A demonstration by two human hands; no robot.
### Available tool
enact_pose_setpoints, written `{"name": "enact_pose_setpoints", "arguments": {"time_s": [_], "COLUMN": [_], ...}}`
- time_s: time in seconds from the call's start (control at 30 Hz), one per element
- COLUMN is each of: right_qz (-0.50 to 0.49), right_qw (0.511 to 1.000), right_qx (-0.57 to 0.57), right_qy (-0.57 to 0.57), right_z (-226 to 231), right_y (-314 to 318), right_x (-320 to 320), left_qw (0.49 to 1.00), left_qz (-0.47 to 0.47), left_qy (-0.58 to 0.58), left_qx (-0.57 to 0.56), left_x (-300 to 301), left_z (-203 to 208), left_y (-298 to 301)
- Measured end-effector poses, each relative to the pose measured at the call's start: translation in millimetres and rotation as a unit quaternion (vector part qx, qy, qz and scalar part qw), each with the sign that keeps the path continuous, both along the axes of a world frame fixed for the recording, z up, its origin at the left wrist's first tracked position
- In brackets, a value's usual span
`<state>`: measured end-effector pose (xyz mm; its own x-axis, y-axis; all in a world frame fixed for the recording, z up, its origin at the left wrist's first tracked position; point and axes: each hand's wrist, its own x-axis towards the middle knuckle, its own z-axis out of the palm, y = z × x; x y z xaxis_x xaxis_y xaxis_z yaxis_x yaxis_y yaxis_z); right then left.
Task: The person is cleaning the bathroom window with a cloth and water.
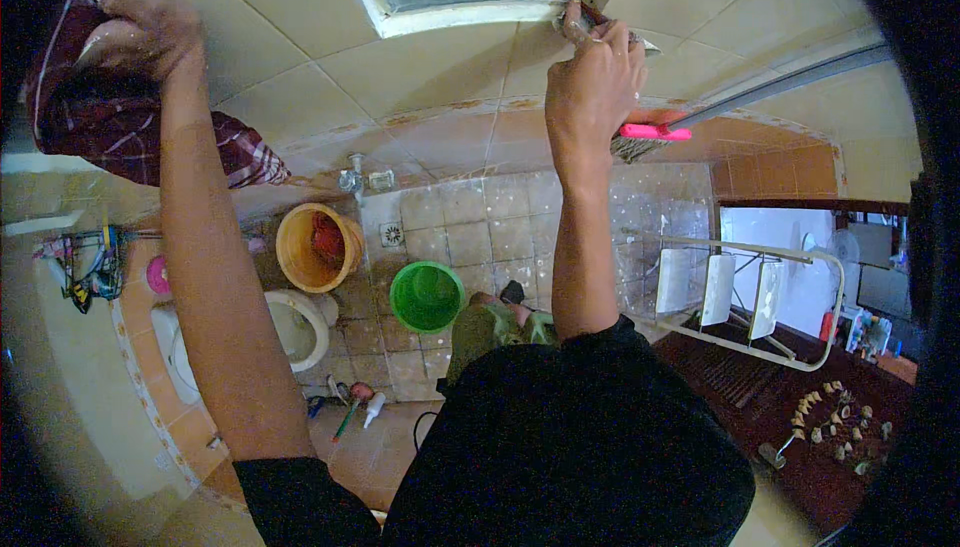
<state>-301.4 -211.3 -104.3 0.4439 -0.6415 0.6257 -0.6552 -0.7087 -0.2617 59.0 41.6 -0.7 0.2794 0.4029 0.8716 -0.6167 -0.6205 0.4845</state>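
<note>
Raised at the upper left, my left hand (150, 32) has its fingers curled on a dark red plaid cloth (110, 137), which hangs down past my forearm. My right hand (597, 82) reaches up to the lower right corner of a white window frame (470, 17) with a ribbed grey pane. Its closed fingers grip a small flat object (648, 47) with a pale pointed edge and a dark reddish part. The hand covers most of that object, so its kind is unclear. Close by the right wrist is a broom (655, 133) with a pink head and a long grey handle.
Below stand an orange bucket (290, 252) with something red inside, a green bucket (427, 297) and a toilet (312, 332). A wall tap (351, 177) juts out above the floor drain (391, 234). A white stepladder (835, 317) is at the right, near the doorway.
</note>
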Motion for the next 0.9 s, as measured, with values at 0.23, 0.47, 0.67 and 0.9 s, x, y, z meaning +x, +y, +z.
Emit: {"name": "enact_pose_setpoints", "arguments": {"time_s": [0.23,0.47,0.67,0.9], "right_qz": [0.034,0.055,0.084,0.114], "right_qw": [0.999,0.998,0.990,0.990], "right_qx": [0.002,0.019,0.089,0.080], "right_qy": [-0.002,0.014,-0.063,-0.026], "right_z": [7.2,6.6,9.3,-6.5], "right_y": [-1.2,-4.7,-10.7,-18.0], "right_x": [-5.6,-6.5,-18.8,-11.8], "left_qw": [0.998,0.998,0.994,0.999], "left_qz": [-0.055,0.026,0.089,0.018], "left_qy": [0.018,0.017,0.023,0.008], "left_qx": [-0.035,-0.047,-0.065,-0.043], "left_x": [-33.8,4.3,-1.1,-37.4], "left_z": [-9.2,-14.4,-16.2,0.9], "left_y": [-16.3,-6.9,-16.4,-16.0]}}
